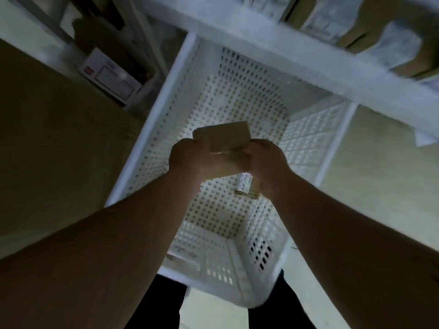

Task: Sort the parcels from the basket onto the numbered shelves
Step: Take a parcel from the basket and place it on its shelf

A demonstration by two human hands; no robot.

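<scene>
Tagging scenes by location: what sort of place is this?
Probably a parcel sorting or storage room. Both hands, left and right, hold a brown cardboard parcel over a white perforated basket, and labelled boxes sit on a white shelf.

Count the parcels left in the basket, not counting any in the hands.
0. The white basket shows only bare perforated floor. The one brown parcel is held over it by the left hand and right hand, which may hide something beneath.

Both arms outstretched, left hand and right hand clenched.
</scene>
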